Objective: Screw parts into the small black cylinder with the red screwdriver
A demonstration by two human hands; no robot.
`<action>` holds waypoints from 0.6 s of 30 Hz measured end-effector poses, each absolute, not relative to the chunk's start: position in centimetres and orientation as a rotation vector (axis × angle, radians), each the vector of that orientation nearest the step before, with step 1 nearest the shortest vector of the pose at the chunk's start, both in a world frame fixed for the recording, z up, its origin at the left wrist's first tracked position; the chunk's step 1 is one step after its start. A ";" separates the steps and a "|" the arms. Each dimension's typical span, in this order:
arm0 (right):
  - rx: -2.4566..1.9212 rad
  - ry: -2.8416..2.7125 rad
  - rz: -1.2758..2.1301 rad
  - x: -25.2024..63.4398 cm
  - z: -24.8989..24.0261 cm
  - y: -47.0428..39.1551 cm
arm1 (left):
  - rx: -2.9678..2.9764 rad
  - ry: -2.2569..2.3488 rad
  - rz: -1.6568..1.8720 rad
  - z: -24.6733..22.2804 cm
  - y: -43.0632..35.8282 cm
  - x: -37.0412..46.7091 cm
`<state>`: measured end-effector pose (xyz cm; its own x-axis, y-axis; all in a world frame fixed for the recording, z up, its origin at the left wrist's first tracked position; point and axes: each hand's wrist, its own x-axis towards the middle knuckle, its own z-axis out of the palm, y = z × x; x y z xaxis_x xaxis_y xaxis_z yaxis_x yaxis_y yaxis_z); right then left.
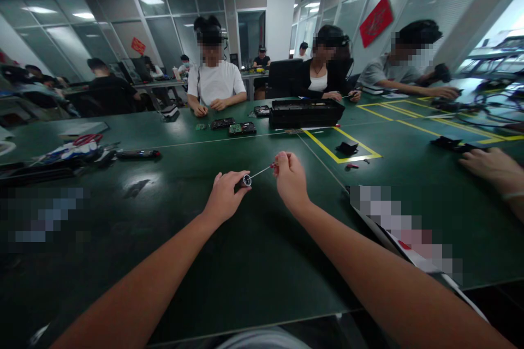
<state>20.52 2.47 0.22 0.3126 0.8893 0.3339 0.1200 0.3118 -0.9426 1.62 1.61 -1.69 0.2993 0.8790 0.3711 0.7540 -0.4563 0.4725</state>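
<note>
My left hand (225, 194) is closed around a small dark cylinder (246, 180) with a bright metal ring at its open end, which faces right. Its other end is hidden by my fingers. In my closed right hand (292, 181) is a thin screwdriver (261, 172) with a reddish handle. Its slim metal shaft points left and down, with the tip at the cylinder's ringed end. I cannot tell how far inside the tip is. Both hands are just above the green table (229, 289).
Circuit-board drives (242, 128) and a long black housing (306, 113) lie ahead. A black bracket (347, 148) sits inside yellow tape, a small red piece (351, 166) nearby. Tools (88, 147) and a dark pen-like tool (138, 154) are left. A co-worker's hand (491, 168) reaches in at right.
</note>
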 end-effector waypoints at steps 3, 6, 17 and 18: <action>-1.145 -1.245 0.649 20.2 0.5 1.9 | 2.352 1.492 0.890 -1.6 1.5 1.7; -1.176 -1.283 0.614 20.2 0.9 1.6 | 2.327 1.509 0.901 -1.6 1.4 1.8; -1.197 -1.417 0.593 20.9 2.1 1.1 | 2.302 1.520 0.948 -1.6 1.4 1.5; -1.184 -1.429 0.597 20.9 2.1 1.1 | 2.302 1.519 0.951 -1.6 1.4 1.4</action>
